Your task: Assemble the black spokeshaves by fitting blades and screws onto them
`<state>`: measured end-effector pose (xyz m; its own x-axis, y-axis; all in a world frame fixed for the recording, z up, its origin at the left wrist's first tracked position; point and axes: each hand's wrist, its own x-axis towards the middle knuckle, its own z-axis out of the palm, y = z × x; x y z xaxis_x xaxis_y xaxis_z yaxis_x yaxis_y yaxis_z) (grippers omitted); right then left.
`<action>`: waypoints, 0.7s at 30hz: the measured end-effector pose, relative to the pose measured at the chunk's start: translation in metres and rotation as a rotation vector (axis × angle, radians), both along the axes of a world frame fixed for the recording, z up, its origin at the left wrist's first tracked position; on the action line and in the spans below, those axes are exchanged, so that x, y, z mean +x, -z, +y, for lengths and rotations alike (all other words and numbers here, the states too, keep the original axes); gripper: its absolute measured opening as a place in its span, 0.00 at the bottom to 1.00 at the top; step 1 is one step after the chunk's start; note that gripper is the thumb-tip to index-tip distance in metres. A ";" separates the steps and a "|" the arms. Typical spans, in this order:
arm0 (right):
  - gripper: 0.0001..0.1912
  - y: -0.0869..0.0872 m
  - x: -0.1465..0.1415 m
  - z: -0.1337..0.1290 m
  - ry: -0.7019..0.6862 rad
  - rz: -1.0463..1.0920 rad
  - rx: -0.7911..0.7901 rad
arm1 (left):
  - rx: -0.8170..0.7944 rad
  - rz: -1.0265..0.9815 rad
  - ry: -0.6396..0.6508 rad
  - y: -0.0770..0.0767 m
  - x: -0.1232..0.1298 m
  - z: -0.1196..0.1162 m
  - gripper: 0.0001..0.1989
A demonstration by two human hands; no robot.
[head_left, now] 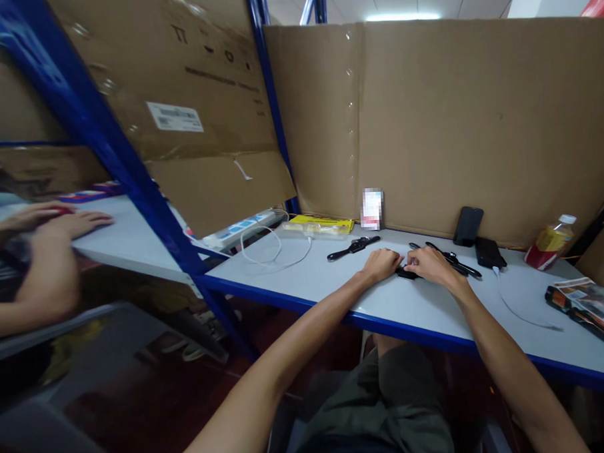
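On the table before me, both hands meet over a small black tool (407, 272), which looks like a spokeshave and is mostly covered by my fingers. My left hand (382, 264) is closed with its fingertips on the tool's left side. From the right, my right hand (428, 264) pinches at the same tool, its fingers bent. A black spokeshave (354, 248) with two handles lies to the left of my hands. Just behind my right hand are more black spokeshaves (452, 257), partly overlapping.
A phone with a lit screen (372, 209) leans on the cardboard wall. Toward the right are a dark phone (467, 226), a black power bank-like block (490, 252) with a white cable, a drink bottle (549, 243) and an orange-black tool (586, 317). Another person's hands (66, 220) work far left.
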<state>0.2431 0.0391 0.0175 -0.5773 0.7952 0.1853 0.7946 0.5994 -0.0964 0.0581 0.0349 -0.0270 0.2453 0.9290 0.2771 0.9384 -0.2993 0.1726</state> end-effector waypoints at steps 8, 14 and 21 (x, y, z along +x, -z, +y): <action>0.07 0.000 -0.004 -0.004 -0.001 -0.052 0.047 | -0.006 -0.002 0.008 0.001 0.000 0.001 0.23; 0.11 -0.002 -0.008 -0.010 0.016 -0.124 0.066 | -0.025 -0.021 -0.002 0.002 0.000 0.001 0.22; 0.16 -0.003 -0.018 -0.018 0.060 -0.245 0.087 | -0.036 -0.026 -0.018 0.000 0.000 0.000 0.22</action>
